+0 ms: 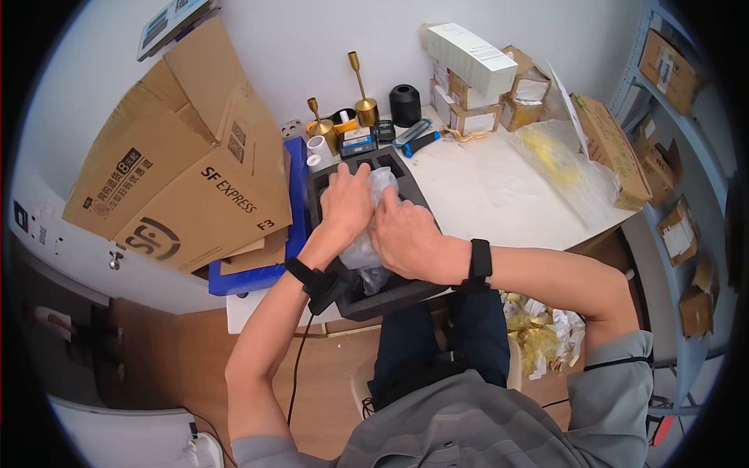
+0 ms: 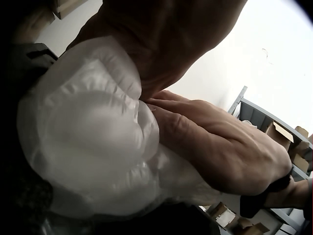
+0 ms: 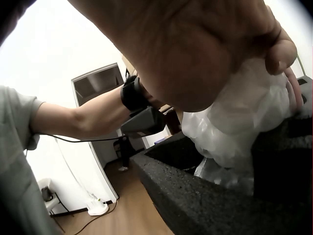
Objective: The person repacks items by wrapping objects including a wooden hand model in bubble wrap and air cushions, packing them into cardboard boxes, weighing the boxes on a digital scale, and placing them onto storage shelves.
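A bundle of clear air-cushion wrap (image 1: 359, 253) sits in the recess of a black foam tray (image 1: 406, 290), low in front of the person. From its left side my left hand (image 1: 346, 201) lies over the wrap, fingers pointing toward the far end of the tray. In the left wrist view the puffy wrap (image 2: 93, 132) is against this hand, whose fingertips are hidden. My right hand (image 1: 413, 238) holds the wrap from the right, its index finger reaching to the left hand. The right wrist view shows the wrap (image 3: 234, 122) beneath the right palm, with a bent fingertip on it.
An SF Express carton (image 1: 203, 179) stands at the left on a blue tray (image 1: 296, 210). Behind the foam are brass candlesticks (image 1: 365, 109), a black cylinder (image 1: 404, 105) and a blue-black cutter (image 1: 421, 144). Small boxes (image 1: 476, 117) are stacked back right, near a plastic bag (image 1: 566, 164).
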Demonstrator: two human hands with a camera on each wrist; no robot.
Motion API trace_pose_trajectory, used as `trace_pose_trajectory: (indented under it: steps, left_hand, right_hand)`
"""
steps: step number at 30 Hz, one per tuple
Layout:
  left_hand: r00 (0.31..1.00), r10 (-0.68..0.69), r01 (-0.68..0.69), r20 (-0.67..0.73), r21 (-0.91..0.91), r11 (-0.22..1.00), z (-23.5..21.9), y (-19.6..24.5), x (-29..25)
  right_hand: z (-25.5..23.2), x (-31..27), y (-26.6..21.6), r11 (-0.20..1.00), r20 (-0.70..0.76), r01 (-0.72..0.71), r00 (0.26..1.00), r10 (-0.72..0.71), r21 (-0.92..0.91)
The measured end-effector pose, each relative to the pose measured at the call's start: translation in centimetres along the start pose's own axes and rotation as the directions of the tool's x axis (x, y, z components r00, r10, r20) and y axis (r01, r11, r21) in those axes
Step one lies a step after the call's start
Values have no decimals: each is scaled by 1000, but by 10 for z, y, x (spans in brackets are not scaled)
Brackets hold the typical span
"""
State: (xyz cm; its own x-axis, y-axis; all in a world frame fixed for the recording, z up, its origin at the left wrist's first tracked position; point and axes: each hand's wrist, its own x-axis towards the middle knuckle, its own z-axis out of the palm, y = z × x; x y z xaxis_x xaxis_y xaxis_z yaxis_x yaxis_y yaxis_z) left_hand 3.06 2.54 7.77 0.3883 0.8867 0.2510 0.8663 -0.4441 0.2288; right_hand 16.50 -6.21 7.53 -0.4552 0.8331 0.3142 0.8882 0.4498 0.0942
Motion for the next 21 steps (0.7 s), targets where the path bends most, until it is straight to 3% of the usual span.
trace_pose_trajectory:
  steps: [2, 6, 9, 10, 11, 12, 15, 16, 17, 18, 21]
  left_hand:
    - [1000, 2, -2, 9, 22, 1000, 2, 2, 2]
    - [999, -14, 14, 40, 14, 1000, -2, 0, 3]
    - [999, 5, -4, -36, 15, 1000, 6, -6, -2]
    - [990, 52, -50, -135, 19, 999, 10, -9, -5]
    - [969, 99, -95, -227, 30, 995, 15, -12, -9]
    - [969, 98, -94, -227, 26, 995, 14, -11, -10]
    - [976, 151, -162, -155, -60, 985, 6, -10, -9]
    - [991, 116, -117, -63, -27, 993, 2, -7, -6]
    - [996, 79, -79, 30, 11, 997, -1, -5, -1]
    - [996, 79, -80, 31, 9, 997, 0, -5, 3]
    - [995, 100, -100, 1, 60, 993, 6, -4, 8]
  right_hand:
    - [12, 0, 0, 1000, -77, 14, 997, -16, -20]
    - [4, 2, 6, 997, -1, 78, 997, -78, 13]
    - [0, 5, 9, 992, 85, 115, 989, -120, 55]
    - [2, 3, 9, 992, 92, 120, 988, -124, 51]
    - [7, 1, 8, 992, 8, 108, 994, -109, 64]
    - [8, 0, 8, 992, -78, 97, 993, -91, 78]
    - [7, 0, 9, 987, -64, 153, 986, -155, -41]
    - [6, 3, 10, 987, -63, 156, 985, -158, -42]
    - [5, 7, 10, 991, 28, 134, 991, -134, 10]
    - [5, 9, 9, 993, 121, 105, 986, -112, 60]
    - [7, 9, 7, 998, 97, 35, 995, -40, 58]
